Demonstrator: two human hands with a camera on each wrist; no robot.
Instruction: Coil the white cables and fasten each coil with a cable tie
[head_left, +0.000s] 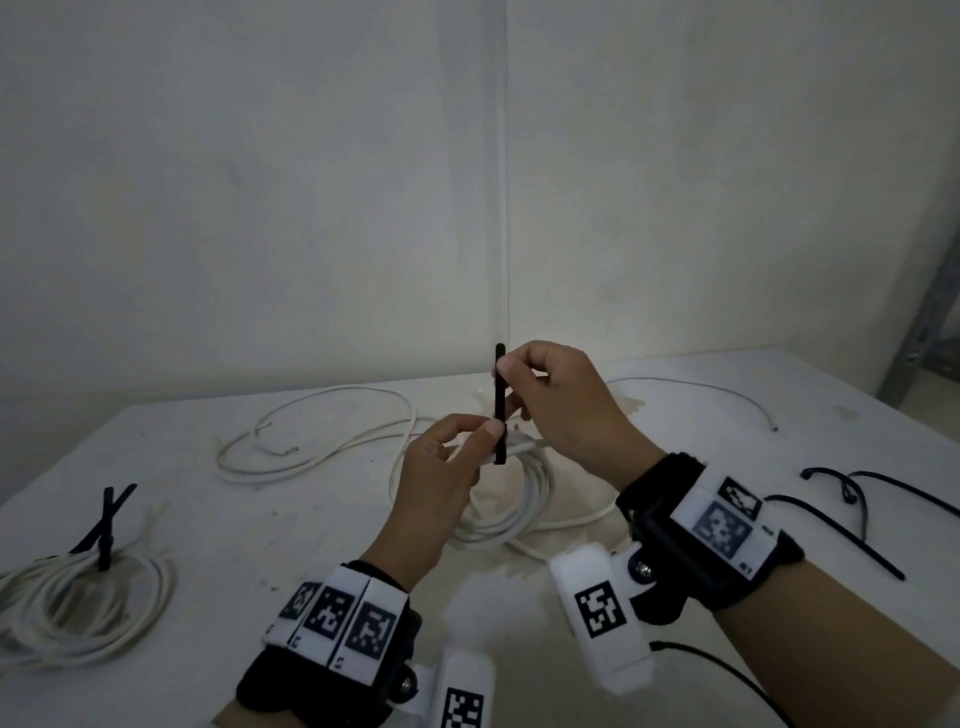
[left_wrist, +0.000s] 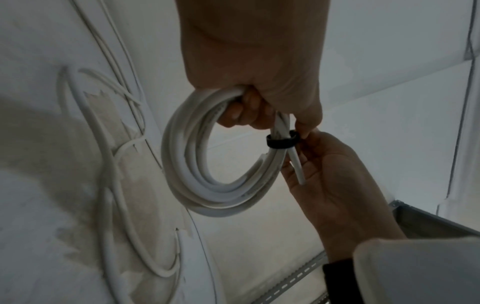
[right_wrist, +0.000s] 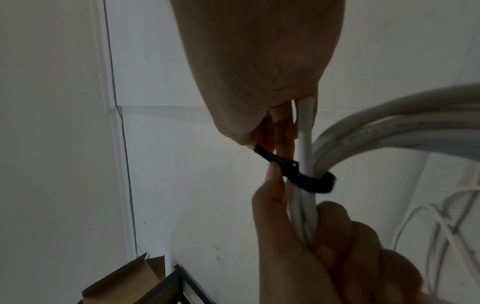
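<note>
My left hand (head_left: 457, 441) grips a coil of white cable (head_left: 511, 499) lifted above the table, fingers curled round the bundled strands (left_wrist: 215, 164). A black cable tie (head_left: 500, 400) is looped round the bundle (left_wrist: 280, 142) (right_wrist: 314, 183), its tail standing straight up. My right hand (head_left: 524, 374) pinches that tail between thumb and fingers, just above the left thumb. In the right wrist view the tie's head (right_wrist: 288, 166) sits against the cable. A short cable end (left_wrist: 296, 166) sticks out past the tie.
A tied white coil (head_left: 88, 597) with black ties lies at the near left. Loose white cable (head_left: 311, 431) sprawls across the table (head_left: 260, 519) behind my hands. Spare black ties (head_left: 852, 519) lie at right. A thin wire (head_left: 727, 395) curves at back right. Walls close behind.
</note>
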